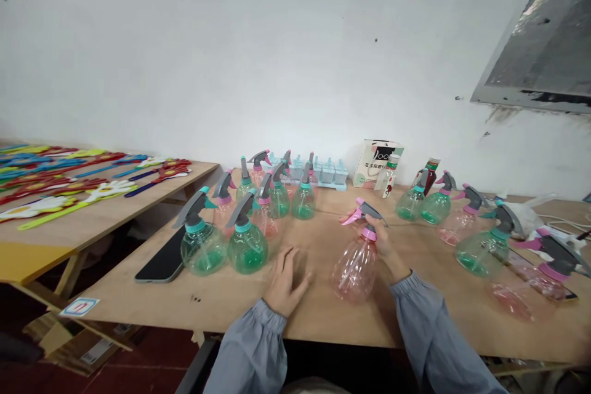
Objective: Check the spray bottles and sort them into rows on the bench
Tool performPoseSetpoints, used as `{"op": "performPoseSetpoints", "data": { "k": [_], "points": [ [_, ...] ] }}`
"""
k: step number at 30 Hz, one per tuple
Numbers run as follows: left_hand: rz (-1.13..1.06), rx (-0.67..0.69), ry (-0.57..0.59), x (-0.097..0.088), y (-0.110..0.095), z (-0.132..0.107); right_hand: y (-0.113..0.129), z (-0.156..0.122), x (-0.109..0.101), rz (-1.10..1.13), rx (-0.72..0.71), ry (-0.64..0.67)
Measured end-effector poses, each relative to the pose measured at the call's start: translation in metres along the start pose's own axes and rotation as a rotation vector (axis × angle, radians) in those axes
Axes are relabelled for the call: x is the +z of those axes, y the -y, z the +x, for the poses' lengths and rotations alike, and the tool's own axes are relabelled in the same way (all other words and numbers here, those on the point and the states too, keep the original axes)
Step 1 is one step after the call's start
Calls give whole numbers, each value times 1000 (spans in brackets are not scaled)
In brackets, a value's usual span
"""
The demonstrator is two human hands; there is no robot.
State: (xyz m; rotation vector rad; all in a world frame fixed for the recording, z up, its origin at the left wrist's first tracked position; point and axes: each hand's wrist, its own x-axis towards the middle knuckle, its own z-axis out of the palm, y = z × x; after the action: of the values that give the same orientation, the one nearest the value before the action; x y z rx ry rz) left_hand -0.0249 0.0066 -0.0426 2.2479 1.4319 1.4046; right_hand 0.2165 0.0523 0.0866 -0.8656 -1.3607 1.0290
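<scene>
Pink spray bottle in our right hand, folks, while our left hand spreads loosely near the table's front edge.

Right hand seems partly hidden by its sprayer; wall panel cropped.

One brown-topped table, with a red-marked sticker fixed at the near corner, well left of the left hand. Left of and beyond that hand, a cluster of green and pink spray bottles is set out, a dark phone laid beside it; beyond both hands, light-blue moulds and a printed box are placed. Right of the right hand, five further spray bottles are arrayed.
</scene>
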Motion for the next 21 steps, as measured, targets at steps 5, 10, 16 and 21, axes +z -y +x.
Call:
{"op": "performPoseSetpoints", "data": {
  "k": [5, 10, 16, 21],
  "points": [
    [-9, -8, -53, 4, -3, 0, 4, 0, 7, 68, -18, -29],
    [-14, 5, -55, 3, -4, 0, 6, 2, 16, 77, -25, 1],
    [-30, 3, -61, 2, -5, 1, 7, 1, 27, 116, -92, -62],
    [-46, -4, -66, 3, -4, 1, 8, 2, 30, 148, 19, -45]
  ]
}}
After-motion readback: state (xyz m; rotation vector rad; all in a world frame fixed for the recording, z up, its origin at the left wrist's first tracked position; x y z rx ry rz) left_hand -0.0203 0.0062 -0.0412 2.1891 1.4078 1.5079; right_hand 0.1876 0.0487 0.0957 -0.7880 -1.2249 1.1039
